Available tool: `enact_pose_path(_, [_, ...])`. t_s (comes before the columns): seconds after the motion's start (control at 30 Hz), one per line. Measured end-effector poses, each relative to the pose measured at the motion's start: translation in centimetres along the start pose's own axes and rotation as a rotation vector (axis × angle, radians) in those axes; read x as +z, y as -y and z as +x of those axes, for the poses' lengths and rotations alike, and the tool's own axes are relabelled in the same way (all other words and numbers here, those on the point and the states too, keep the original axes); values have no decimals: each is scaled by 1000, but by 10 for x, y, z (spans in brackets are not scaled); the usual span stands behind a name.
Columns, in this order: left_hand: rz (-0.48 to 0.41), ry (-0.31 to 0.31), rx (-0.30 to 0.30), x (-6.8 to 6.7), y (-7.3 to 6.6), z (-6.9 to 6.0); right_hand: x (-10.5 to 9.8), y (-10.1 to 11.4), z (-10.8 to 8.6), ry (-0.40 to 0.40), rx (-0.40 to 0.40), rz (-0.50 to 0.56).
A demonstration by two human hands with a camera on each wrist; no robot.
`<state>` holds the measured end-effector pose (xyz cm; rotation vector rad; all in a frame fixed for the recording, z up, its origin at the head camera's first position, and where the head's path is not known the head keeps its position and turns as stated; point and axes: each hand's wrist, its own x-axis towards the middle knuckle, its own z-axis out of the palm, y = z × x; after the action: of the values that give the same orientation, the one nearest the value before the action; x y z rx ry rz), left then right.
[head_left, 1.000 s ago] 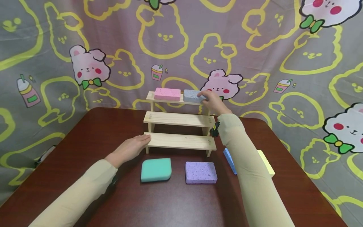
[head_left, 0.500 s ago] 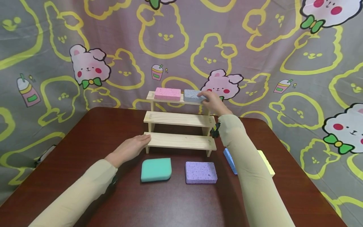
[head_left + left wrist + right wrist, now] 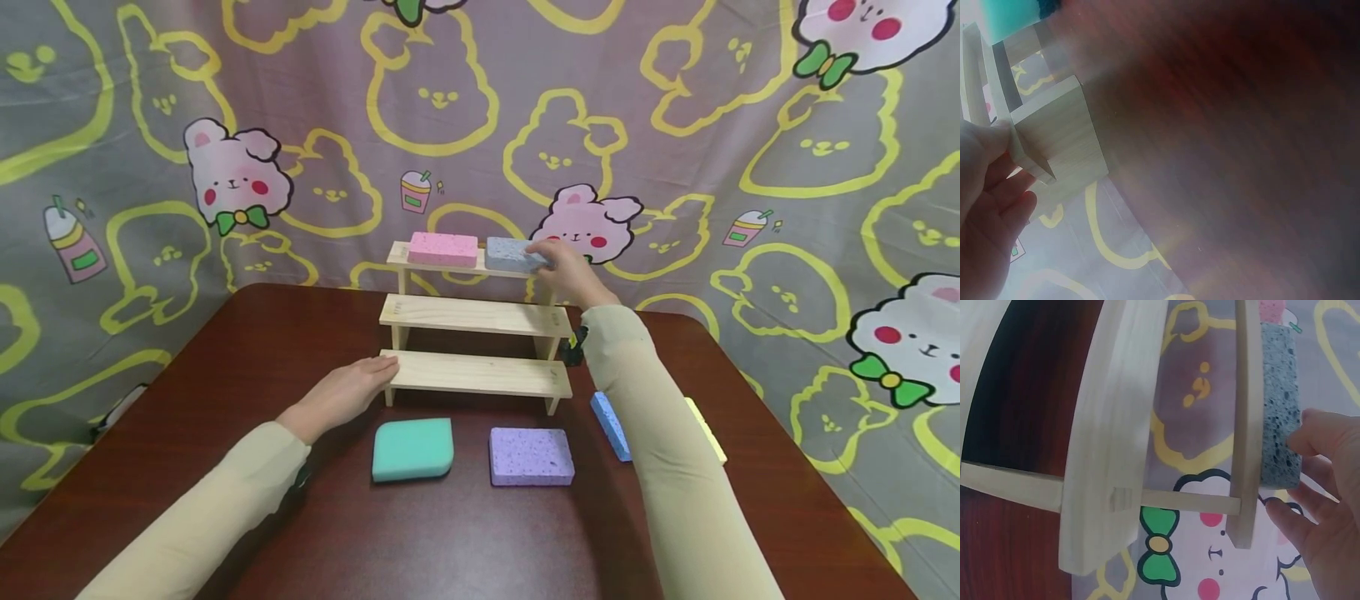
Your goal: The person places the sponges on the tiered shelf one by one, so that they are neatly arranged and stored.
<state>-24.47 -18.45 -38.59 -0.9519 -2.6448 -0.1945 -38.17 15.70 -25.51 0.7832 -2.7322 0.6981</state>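
Observation:
A three-tier wooden stand (image 3: 472,315) stands on the table. My left hand (image 3: 341,396) grips the left end of its lowest shelf; in the left wrist view the thumb lies on one face of the board, with fingers curled beneath. On the top shelf, a pink sponge (image 3: 442,249) lies left of a grey-blue sponge (image 3: 506,252). My right hand (image 3: 567,271) holds the right end of the grey-blue sponge, which rests flat on the shelf. Seen from the right wrist, the thumb touches the sponge (image 3: 1280,406) and other fingers curl around its end, partly hidden.
In front of the stand lie a teal sponge (image 3: 413,450) and a purple speckled sponge (image 3: 531,457). Farther right, a blue sponge (image 3: 611,426) and a yellow sponge (image 3: 705,429) are partly covered by the right sleeve. A patterned curtain (image 3: 480,108) hangs behind the table (image 3: 420,542).
My right hand and forearm have shifted very slightly to the right at the grey-blue sponge. The left hand, stand and sponges have stayed in place.

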Motion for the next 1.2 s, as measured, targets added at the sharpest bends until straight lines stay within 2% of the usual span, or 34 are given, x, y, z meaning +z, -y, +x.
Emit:
enact_pose_path(0.5, [-2, 1, -1, 0, 0, 0, -19, -1, -21, -107, -105, 32])
enact_pose_path(0.73, [-4, -14, 4, 1, 0, -1, -22, 1, -36, -142, -44, 76])
enact_pose_path(1.03, [-5, 4, -8, 1, 0, -1, -24, 2, -55, -209, -132, 107])
enact_pose_path(1.2, [-12, 24, -24, 1, 1, -2, -27, 3, -70, -226, -100, 135])
